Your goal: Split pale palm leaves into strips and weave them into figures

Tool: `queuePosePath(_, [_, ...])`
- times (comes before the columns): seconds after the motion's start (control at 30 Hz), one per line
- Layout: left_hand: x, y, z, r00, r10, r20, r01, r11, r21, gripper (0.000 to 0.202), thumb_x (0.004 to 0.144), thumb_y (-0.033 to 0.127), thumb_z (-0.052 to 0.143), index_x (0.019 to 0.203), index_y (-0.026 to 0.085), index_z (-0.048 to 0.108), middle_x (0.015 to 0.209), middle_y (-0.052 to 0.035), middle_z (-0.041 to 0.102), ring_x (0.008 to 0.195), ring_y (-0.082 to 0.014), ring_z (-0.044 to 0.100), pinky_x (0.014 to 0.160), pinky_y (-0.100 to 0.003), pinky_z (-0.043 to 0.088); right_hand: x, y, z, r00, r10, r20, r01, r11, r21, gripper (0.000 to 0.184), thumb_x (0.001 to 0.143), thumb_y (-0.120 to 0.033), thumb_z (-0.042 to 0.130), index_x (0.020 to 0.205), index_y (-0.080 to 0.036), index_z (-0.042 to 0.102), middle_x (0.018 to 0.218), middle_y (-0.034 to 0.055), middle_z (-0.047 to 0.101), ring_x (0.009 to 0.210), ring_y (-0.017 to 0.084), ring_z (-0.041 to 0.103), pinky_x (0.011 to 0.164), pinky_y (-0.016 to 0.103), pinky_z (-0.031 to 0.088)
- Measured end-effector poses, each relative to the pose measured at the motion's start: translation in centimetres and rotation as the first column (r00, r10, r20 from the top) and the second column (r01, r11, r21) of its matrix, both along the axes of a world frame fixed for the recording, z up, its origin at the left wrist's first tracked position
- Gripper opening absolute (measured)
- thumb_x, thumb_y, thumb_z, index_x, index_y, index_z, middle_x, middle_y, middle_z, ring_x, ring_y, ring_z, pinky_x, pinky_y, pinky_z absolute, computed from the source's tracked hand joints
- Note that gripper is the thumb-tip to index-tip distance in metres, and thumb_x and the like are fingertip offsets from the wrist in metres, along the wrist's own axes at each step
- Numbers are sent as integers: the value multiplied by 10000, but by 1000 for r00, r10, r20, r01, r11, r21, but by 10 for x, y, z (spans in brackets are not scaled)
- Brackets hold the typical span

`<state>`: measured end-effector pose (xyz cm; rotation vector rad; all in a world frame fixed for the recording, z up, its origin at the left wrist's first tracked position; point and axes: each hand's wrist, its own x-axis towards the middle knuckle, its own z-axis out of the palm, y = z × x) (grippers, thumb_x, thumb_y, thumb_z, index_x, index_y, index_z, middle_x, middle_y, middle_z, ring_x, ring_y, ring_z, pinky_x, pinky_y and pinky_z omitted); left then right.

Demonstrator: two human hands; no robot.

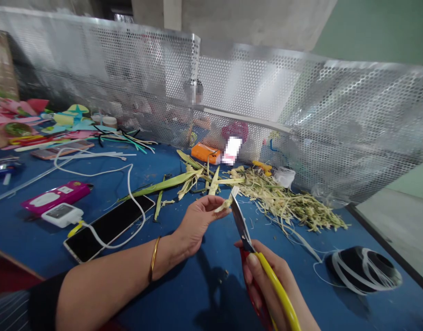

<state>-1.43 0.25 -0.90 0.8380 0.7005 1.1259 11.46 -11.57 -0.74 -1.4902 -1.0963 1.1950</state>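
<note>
My left hand [202, 218] pinches a small pale piece of dried husk [225, 205] between thumb and fingers. In my right hand [269, 280] is a pair of scissors [241, 223] with one red and one yellow handle. The blades point up and away, their tips right beside the husk piece; whether they touch it I cannot tell. Beyond both hands lies a heap of small pale husk pieces [297, 204]. Longer green-yellow husk leaves [168, 182] are spread to its left. A black spool wound with white string [363, 269] rests to the right of the scissors.
A black phone [109, 227], a white power adapter with cable [62, 214] and a magenta pack [56, 197] lie left on the blue table. Colourful paper pieces [71, 119] are behind them. An orange packet [205, 152] stands near the perforated metal screen [245, 82]; a person is behind it.
</note>
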Motion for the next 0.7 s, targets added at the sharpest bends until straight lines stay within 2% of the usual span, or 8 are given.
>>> queuePosePath(0.2, [-1,0,0,1000,-4,-18,5,999,34,268,570,198,853,766,176,672,837,-22,690,831,-147,626,875,-296,430,1,-1,-6,999,48,-25,-46,996,72,589,817,-665,537,1139,-174,492,610,-62,471,351,33,339,330,159,263])
queuePosePath(0.33, [0,0,0,1000,-5,-15,5,1000,30,271,569,194,854,763,168,666,842,-28,689,824,-146,623,864,-301,434,3,-1,-9,995,92,-28,-89,991,96,577,841,-649,513,1168,-175,479,554,-83,409,345,48,314,313,164,267])
queuePosePath(0.53, [0,1,0,1000,-12,-12,13,1000,21,292,564,200,858,776,166,658,829,-16,688,817,-142,630,857,-296,432,5,-1,-11,996,83,-21,-80,991,109,589,839,-642,521,1206,-184,469,671,-38,512,379,51,384,335,173,297])
queuePosePath(0.7, [0,0,-1,1000,-16,-21,16,1000,16,305,555,204,860,776,165,654,820,-15,692,803,-140,633,843,-294,432,3,-1,-10,998,59,-11,-58,995,84,583,840,-666,498,1168,-185,494,649,-38,516,389,61,411,346,173,292])
